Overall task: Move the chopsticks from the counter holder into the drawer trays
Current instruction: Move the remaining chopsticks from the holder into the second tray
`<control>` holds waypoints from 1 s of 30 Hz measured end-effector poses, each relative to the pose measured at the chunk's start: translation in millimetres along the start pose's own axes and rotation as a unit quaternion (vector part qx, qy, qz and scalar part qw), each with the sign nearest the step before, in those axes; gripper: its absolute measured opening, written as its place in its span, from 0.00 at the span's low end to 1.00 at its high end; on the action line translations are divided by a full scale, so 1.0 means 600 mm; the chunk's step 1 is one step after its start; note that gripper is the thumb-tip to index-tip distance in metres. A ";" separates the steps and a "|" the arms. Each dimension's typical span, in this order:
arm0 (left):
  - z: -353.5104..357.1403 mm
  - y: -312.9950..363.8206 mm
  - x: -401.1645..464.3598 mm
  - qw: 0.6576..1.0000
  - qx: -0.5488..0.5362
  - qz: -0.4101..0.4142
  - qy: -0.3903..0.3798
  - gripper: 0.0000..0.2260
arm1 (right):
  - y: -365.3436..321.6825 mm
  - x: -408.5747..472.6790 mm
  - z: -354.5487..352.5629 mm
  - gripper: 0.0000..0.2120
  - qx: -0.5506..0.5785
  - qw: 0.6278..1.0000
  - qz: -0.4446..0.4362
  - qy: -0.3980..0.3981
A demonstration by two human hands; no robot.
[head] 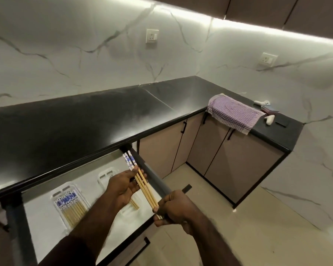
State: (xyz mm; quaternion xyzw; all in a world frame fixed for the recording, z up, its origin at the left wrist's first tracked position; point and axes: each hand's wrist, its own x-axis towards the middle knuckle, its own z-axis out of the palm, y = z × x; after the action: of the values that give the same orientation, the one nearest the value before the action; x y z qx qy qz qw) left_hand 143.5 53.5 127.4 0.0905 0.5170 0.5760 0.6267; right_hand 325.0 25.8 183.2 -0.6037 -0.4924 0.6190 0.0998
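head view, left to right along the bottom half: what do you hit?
Tray of chopsticks → left hand → held chopsticks → right hand → cabinet doors, with the striped towel on the counter above them.
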 end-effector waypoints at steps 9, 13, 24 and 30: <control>-0.019 -0.015 0.113 0.994 -0.031 -0.078 0.064 0.15 | -0.033 0.176 -0.016 0.04 -0.075 0.993 0.073 -0.061; -0.025 -0.031 0.143 0.988 -0.067 -0.077 0.112 0.14 | -0.034 0.256 -0.009 0.06 -0.119 0.984 0.092 -0.099; -0.029 -0.065 0.230 0.960 -0.103 -0.069 0.250 0.15 | -0.004 0.418 0.024 0.15 -0.208 0.962 0.119 -0.127; -0.053 -0.074 0.274 0.956 -0.058 -0.079 0.277 0.13 | 0.002 0.457 0.060 0.13 -0.211 0.963 0.129 -0.110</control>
State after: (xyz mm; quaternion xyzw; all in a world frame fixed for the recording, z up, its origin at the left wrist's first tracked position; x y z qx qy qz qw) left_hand 114.9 158.1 -7.7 -0.1507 0.6413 0.5560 0.5068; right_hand 226.4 204.8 -3.5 -0.5978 -0.5374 0.5713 -0.1656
